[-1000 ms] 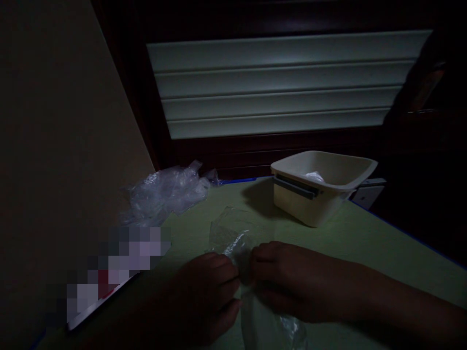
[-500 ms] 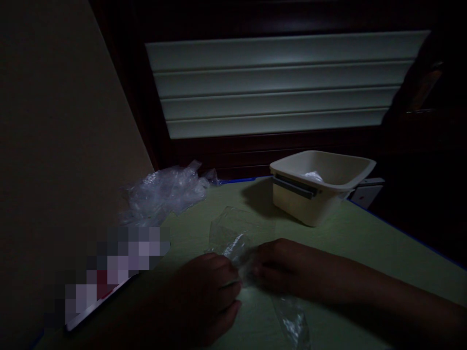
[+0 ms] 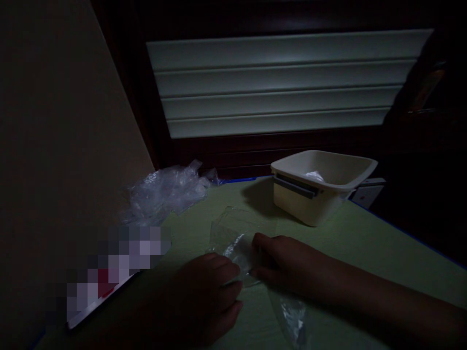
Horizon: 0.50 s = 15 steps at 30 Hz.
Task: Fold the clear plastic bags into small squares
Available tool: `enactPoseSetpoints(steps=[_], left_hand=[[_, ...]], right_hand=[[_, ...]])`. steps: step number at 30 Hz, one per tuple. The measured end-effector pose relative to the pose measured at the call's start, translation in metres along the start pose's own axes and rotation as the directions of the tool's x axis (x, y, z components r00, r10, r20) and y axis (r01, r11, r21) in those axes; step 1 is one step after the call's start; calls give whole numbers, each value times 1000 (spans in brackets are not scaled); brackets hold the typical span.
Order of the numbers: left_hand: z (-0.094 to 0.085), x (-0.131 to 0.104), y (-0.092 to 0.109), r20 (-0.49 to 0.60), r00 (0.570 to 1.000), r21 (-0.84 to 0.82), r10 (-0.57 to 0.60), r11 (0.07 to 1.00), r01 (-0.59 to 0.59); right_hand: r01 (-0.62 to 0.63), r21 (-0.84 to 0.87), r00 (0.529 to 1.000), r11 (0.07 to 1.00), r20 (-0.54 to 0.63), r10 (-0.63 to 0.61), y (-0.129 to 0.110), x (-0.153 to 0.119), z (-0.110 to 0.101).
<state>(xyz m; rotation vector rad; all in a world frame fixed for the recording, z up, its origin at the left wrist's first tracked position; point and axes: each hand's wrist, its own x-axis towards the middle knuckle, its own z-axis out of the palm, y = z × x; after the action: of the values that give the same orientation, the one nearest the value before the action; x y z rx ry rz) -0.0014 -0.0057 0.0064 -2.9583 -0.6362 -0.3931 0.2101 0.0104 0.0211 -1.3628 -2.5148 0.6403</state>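
Clear film (image 3: pixel 239 226) lies spread on the green tabletop (image 3: pixel 372 248), between and just beyond the two hands. Left hand (image 3: pixel 211 296): fingers curled at the film's near edge; cannot tell whether they pinch it. Right hand (image 3: pixel 288 262): thumb and forefinger apart, tips at the film. Progress, as judged: film not yet folded or gathered; one shiny piece (image 3: pixel 314 176) already sits in the cream tub (image 3: pixel 304 206), while a crumpled plastic heap (image 3: pixel 168 189) remains at back left. Unclear: dim light; tub floor hidden; second film strip (image 3: pixel 294 316) cut off below; left-hand object (image 3: pixel 120 277) pixelated.
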Motion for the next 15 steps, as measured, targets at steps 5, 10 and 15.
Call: enactPoseSetpoints(steps=[5,10,15], left_hand=[[-3,1,0,-99,995,-8,17,1000,-18],[-3,3,0,-58,998,-27,16,999,-17],[2,3,-3,-110,993,-19,-40,999,38]], right_hand=[[-34,-38,999,999,-17,33,-1,1,2],[-40,-95,998,995,-61,34,-1,2,2],[-1,-48,999,999,-53,-2,1,2,0]])
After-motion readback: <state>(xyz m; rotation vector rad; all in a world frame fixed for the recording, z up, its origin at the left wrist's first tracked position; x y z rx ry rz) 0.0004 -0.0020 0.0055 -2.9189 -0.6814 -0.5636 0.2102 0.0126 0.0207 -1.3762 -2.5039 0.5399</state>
